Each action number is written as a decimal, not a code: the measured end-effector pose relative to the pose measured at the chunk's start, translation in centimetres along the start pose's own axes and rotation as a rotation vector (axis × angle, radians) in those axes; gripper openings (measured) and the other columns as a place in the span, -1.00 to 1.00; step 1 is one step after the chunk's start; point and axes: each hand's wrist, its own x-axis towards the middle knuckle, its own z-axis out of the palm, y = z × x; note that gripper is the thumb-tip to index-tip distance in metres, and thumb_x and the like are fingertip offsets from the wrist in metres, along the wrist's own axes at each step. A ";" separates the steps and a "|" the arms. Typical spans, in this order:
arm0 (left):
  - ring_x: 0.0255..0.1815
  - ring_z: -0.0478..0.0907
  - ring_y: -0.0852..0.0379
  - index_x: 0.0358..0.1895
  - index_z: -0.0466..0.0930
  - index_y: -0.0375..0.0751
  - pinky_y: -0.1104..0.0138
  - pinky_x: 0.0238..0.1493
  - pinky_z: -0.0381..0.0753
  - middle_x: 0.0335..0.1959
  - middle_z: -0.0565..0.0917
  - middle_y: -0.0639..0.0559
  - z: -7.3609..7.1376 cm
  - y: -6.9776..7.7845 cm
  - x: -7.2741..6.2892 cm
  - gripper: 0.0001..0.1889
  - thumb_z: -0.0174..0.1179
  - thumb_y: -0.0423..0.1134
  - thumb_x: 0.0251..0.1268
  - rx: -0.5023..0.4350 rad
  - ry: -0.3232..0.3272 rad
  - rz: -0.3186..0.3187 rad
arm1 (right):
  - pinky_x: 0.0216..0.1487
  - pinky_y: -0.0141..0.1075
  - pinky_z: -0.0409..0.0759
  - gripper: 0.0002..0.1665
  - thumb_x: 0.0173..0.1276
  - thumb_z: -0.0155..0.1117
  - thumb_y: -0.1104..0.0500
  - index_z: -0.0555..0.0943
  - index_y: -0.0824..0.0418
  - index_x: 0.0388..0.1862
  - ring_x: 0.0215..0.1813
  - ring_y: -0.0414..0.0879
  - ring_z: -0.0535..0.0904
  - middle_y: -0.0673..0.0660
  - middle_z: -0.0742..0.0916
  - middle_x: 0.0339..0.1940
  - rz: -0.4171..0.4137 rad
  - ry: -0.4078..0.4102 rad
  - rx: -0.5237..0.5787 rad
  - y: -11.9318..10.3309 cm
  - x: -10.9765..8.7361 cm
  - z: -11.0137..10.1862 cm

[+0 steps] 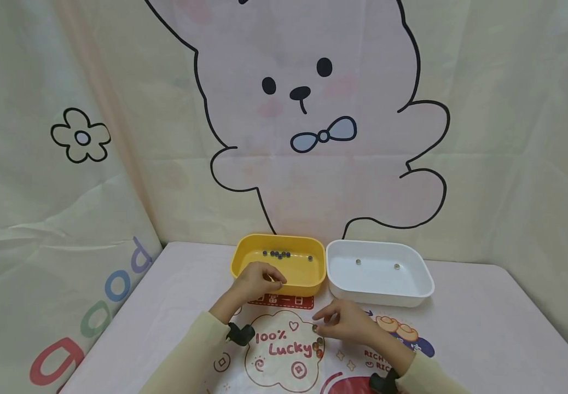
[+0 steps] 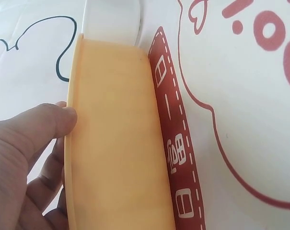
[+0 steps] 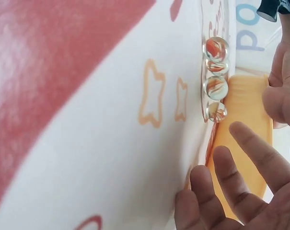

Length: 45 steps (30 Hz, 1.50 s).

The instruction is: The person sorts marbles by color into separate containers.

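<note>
My left hand is at the near side of the yellow tub, its fingers bent over the inside. In the left wrist view the thumb lies at the tub's rim and the other fingers are partly hidden behind it; I cannot tell whether they pinch anything. Clear glass marbles with orange swirls lie in a row on the printed cloth. Beside the top of that row is my right hand, its fingers spread apart and nothing between them. Several dark marbles sit inside the yellow tub.
Right of the yellow tub and close against it stands a white tub, holding two marbles. Both tubs are near the back of the table, where a curtain with a printed bear hangs. Lettering and drawings cover the tablecloth in front.
</note>
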 end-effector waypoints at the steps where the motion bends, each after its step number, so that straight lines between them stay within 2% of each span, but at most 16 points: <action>1: -0.27 0.49 0.13 -0.33 0.76 0.12 0.33 -0.20 0.54 -0.34 0.68 0.23 0.0 0.0 0.0 -0.96 0.34 -0.14 0.18 -0.001 0.000 0.003 | -0.41 -0.39 0.51 -0.69 0.11 0.43 0.02 0.75 0.08 -0.16 -0.36 -0.16 0.52 -0.06 0.71 -0.34 0.005 -0.001 0.007 0.0 0.0 0.1; 7: -0.26 0.49 0.13 -0.33 0.76 0.12 0.32 -0.18 0.53 -0.34 0.67 0.25 0.1 -0.1 0.1 -0.96 0.35 -0.13 0.18 -0.004 -0.002 -0.005 | -0.44 -0.38 0.50 -0.72 0.08 0.44 0.05 0.75 0.07 -0.20 -0.37 -0.15 0.52 -0.06 0.70 -0.36 0.029 0.000 0.007 0.1 0.1 0.3; 18: -0.27 0.49 0.13 -0.33 0.76 0.15 0.31 -0.19 0.53 -0.34 0.68 0.26 -0.1 -0.2 0.2 -0.96 0.35 -0.13 0.17 -0.010 -0.002 -0.002 | -0.32 -0.37 0.52 -0.76 0.04 0.47 0.08 0.76 0.05 -0.26 -0.28 -0.18 0.54 -0.06 0.75 -0.28 0.057 0.005 -0.031 -0.1 0.5 0.5; 45: -0.27 0.49 0.14 -0.33 0.76 0.14 0.33 -0.18 0.55 -0.32 0.69 0.24 -0.1 -0.1 0.1 -0.96 0.35 -0.15 0.18 -0.001 0.002 -0.003 | -0.39 -0.38 0.44 -0.90 0.06 0.49 0.10 0.74 -0.05 -0.41 -0.37 -0.18 0.47 -0.14 0.65 -0.49 0.085 0.014 -0.102 0.4 1.3 1.0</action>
